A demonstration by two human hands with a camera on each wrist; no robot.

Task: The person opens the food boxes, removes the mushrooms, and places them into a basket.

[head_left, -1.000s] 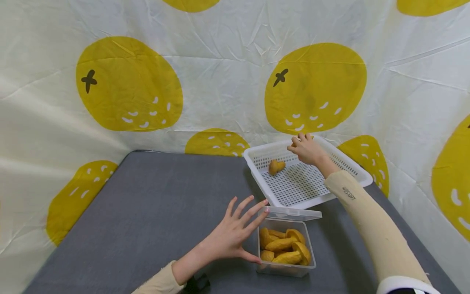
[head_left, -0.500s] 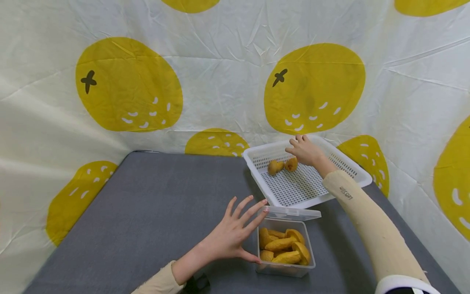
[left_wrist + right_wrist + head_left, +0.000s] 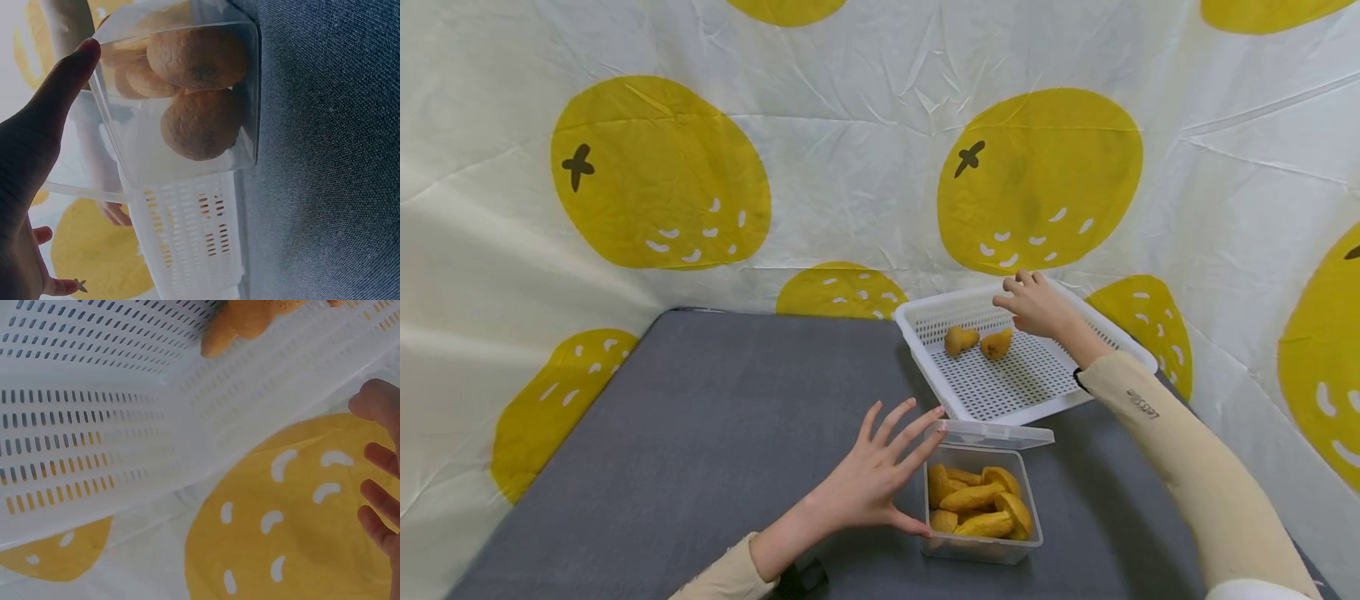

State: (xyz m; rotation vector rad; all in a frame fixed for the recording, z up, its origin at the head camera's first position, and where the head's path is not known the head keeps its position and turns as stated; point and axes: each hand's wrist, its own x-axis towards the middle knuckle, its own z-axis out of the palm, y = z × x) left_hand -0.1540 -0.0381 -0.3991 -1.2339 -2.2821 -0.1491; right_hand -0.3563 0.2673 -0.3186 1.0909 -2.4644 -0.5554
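Note:
My left hand (image 3: 876, 483) spreads its fingers beside a clear plastic box (image 3: 981, 550), its thumb touching the rim; the left wrist view shows that thumb (image 3: 59, 81) at the rim too. Several yellow-brown mushrooms (image 3: 973, 498) fill the box, whose hinged lid (image 3: 1000, 436) stands open at the far side. Over the back of a white perforated basket (image 3: 1022, 412) hovers my right hand (image 3: 1037, 307), fingers loosely bent and holding nothing. Just left of it, one mushroom (image 3: 997, 344) lies in the basket, with another mushroom (image 3: 961, 340) at its left.
A dark grey cloth-covered table (image 3: 760, 400) extends to the left of the box and basket. Behind and around it hangs a white curtain (image 3: 857, 167) printed with large yellow fruit. The basket stands near the table's back right corner.
My right hand let go of a mushroom, which now lies in the basket beside the other one, and moved slightly right. The left hand stayed at the box.

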